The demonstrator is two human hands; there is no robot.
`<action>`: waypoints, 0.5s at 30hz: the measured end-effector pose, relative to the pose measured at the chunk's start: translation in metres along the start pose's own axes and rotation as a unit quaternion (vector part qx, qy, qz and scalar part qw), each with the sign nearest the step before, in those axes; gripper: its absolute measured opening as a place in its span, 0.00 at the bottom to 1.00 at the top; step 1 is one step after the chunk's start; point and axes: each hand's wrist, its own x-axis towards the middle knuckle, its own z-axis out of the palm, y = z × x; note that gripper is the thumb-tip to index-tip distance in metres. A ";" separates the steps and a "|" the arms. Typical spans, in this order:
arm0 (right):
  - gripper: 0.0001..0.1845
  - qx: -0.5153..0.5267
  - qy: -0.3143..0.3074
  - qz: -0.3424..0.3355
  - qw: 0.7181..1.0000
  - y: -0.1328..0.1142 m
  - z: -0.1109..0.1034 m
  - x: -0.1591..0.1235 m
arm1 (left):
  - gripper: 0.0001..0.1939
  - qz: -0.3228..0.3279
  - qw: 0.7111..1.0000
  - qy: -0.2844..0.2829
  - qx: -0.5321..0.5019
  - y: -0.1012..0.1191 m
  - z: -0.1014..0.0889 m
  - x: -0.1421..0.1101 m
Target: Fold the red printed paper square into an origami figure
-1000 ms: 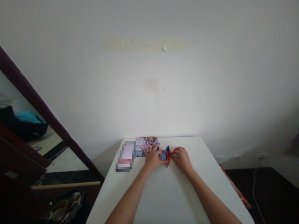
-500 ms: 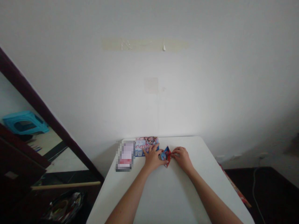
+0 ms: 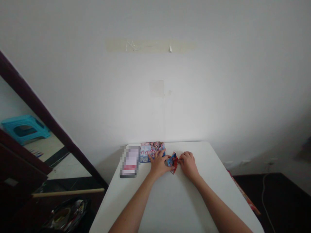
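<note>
A small folded piece of printed paper [image 3: 174,161], blue and red with pointed corners, stands on the white table between my hands. My left hand [image 3: 158,164] has its thumb and a finger around the paper's left side, while its other fingers rest spread on a colourful printed sheet [image 3: 148,149]. At the paper's right edge, my right hand [image 3: 188,164] pinches the red part with its fingertips, the other fingers curled. The exact contact under the fingers is too small to make out.
To the left on the table [image 3: 155,207] lies a blurred-out phone-like device [image 3: 130,162]. A pale wall [image 3: 218,81] rises behind the table. On the floor at lower left is a dark bag of items [image 3: 65,215]; a blue stool [image 3: 26,127] shows in a mirror.
My right hand has turned slightly, its fingers curling more at the paper's right edge. My left hand, the folded paper and the printed sheet stay nearly where they were.
</note>
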 end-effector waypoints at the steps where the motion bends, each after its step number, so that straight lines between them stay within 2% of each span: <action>1: 0.03 -0.005 0.001 0.003 1.000 -0.001 0.000 0.000 | 0.28 -0.003 1.000 -0.002 0.001 0.001 -0.001 0.000; 6: 0.03 0.024 -0.007 0.017 1.000 0.004 -0.002 0.001 | 0.30 -0.014 1.000 -0.015 0.009 0.002 -0.003 0.000; 10: 0.05 0.062 -0.002 0.006 0.998 0.010 -0.002 0.001 | 0.31 -0.017 1.000 -0.008 0.011 0.001 -0.001 0.000; 15: 0.05 0.063 0.003 0.001 0.998 0.012 -0.001 0.001 | 0.30 -0.015 1.000 0.001 0.005 0.000 0.001 0.000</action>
